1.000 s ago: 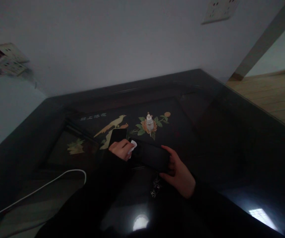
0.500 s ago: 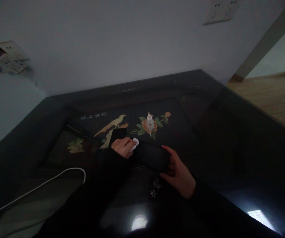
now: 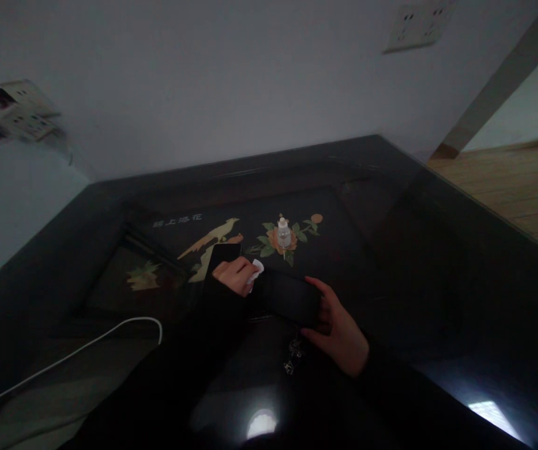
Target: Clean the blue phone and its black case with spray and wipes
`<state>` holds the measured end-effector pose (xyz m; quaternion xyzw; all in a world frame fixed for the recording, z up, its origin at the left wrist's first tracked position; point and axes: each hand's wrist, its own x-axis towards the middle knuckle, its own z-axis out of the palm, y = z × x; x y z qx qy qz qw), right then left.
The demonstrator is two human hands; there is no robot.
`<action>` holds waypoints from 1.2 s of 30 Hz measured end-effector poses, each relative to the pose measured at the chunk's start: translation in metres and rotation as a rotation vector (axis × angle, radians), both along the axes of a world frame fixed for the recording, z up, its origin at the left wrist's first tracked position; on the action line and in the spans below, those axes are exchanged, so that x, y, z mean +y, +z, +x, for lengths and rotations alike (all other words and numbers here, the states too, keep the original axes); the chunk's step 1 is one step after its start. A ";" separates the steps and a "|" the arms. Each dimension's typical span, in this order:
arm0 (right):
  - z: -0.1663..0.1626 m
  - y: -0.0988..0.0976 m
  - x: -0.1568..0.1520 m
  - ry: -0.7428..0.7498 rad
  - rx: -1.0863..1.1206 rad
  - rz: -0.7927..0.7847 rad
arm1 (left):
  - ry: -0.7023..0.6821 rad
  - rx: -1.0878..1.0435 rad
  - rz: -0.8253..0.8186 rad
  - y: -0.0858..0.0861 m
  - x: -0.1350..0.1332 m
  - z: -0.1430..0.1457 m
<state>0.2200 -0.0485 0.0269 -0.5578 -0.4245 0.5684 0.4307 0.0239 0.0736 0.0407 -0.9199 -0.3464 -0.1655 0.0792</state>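
In the middle of the view we had a dark phone [image 3: 292,297], screen uppermost; whether it lay flat on the surface [image 3: 390,219] or was slightly raised, we could not tell. At its 4 o'clock, our right hand [image 3: 338,334] clasped the end between thumb and fingers along the edges, probably to steady it while leaving the face uncovered. At its 10 o'clock, our left hand [image 3: 235,275] pinched a white tissue [image 3: 258,267], its fingers bunched, seemingly so that the tissue rather than skin met the screen. A charm [image 3: 293,357] lay at 6 o'clock, likely fastened to the phone, though the joint was too dark to confirm. Just past the left hand, at 10 o'clock, lay a second phone [image 3: 226,252]. A small clear bottle [image 3: 283,234] stood upright at 12 o'clock, apart from both hands, perhaps for easy reach, and a white cable [image 3: 142,319] curved off at 9 o'clock
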 end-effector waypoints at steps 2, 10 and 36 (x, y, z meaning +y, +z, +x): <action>0.000 0.000 0.000 0.002 -0.008 0.006 | 0.037 0.035 -0.010 -0.001 -0.001 -0.010; 0.000 0.003 0.000 0.008 0.013 -0.003 | -0.056 -0.072 -0.107 -0.006 -0.015 0.012; 0.000 0.002 0.000 -0.001 -0.008 -0.006 | -0.121 -0.053 -0.349 -0.006 0.001 -0.013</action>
